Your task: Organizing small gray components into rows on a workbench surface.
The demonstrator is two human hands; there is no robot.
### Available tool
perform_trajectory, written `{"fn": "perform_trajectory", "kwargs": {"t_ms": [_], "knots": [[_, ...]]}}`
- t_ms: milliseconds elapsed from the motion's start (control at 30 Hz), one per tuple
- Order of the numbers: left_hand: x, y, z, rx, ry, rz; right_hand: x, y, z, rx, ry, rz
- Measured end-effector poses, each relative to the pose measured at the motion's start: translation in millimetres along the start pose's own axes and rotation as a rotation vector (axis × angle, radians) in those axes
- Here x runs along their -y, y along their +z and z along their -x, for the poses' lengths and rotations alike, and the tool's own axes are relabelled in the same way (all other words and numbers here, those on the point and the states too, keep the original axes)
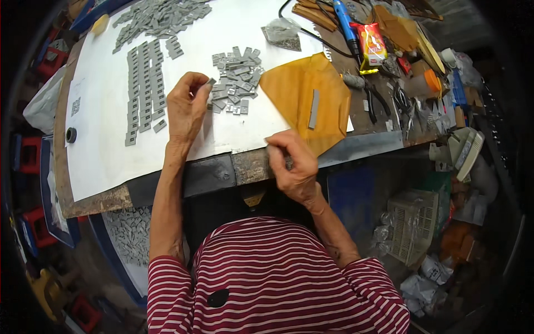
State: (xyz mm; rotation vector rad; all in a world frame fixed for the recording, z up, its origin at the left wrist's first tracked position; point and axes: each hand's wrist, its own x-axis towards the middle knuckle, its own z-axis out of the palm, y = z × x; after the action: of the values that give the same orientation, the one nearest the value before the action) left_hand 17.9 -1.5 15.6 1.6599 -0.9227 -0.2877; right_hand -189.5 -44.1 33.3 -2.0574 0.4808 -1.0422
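My left hand (188,108) is over the white sheet (105,167), its thumb and forefinger pinching a small grey rectangular piece (211,81). Just right of it lies a loose heap of similar grey pieces (242,72), several with a small square mark. To its left, more pieces stand in long columns (146,83), with one single piece (160,125) apart at the lower end. At the table's front edge my right hand (293,167) is closed, fingers curled and thumb against forefinger; whatever it holds is too small to make out.
A brown wooden board (283,89) carrying a grey strip (314,108) lies beyond my right hand. Farther right are pliers (378,103), a blue pen-shaped tool (346,28) and a red packet (371,44). A large grey pile (158,19) covers the back left. Below stands a blue tray (114,250).
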Motion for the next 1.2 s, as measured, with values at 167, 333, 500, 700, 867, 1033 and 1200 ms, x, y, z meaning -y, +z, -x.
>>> {"fn": "perform_trajectory", "kwargs": {"t_ms": [167, 333, 500, 700, 867, 1033, 1200], "knots": [[4.3, -1.8, 1.0, 0.012, -0.057, 0.214, -24.6, -44.9, -18.0, -0.149, 0.365, 0.187], [-0.8, -2.5, -0.2, 0.055, -0.119, 0.271, -91.4, -77.7, -41.4, -0.114, 0.293, 0.348], [-0.8, -9.7, -0.1, 0.121, -0.243, 0.399, -108.7, -78.6, -56.0, 0.027, 0.184, 0.471], [1.9, -8.9, 0.0, 0.163, -0.268, 0.435, -111.1, -81.1, -61.0, 0.153, 0.088, 0.558], [-3.3, -10.1, -1.3, 0.198, -0.286, 0.429, -112.5, -86.7, -68.1, 0.228, 0.020, 0.575], [-8.1, -11.3, -1.4, 0.206, -0.309, 0.420, -112.8, -88.2, -75.0, 0.328, -0.067, 0.616], [-7.0, -12.6, -1.3, 0.210, -0.297, 0.441, -109.6, -87.8, -80.6, 0.396, -0.089, 0.655]]}}
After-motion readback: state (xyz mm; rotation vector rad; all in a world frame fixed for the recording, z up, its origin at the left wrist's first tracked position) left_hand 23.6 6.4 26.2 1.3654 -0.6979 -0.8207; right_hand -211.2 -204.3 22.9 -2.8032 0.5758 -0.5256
